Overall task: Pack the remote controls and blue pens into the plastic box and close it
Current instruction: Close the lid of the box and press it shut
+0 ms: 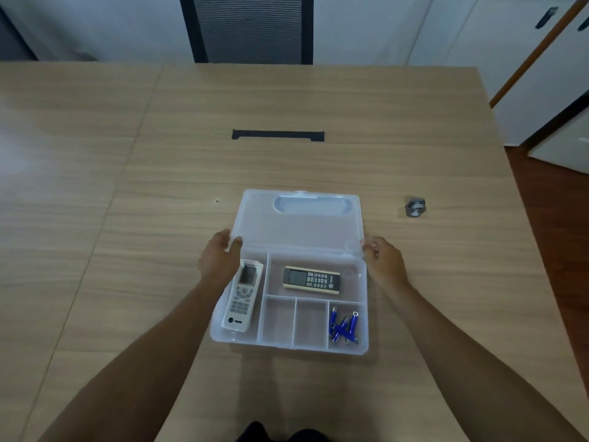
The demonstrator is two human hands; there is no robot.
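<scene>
A clear plastic box lies open on the wooden table, its lid folded back flat behind it. A white remote lies in the long left compartment. A black and cream remote lies in the wide upper compartment. Several blue pens are piled in the lower right compartment. My left hand has its thumb and fingers on the lid's left edge. My right hand touches the lid's right edge near the hinge, fingers curled.
A small grey metal piece lies on the table to the right of the box. A black cable slot sits further back in the tabletop. A dark chair stands beyond the far edge. The table's right edge runs close by.
</scene>
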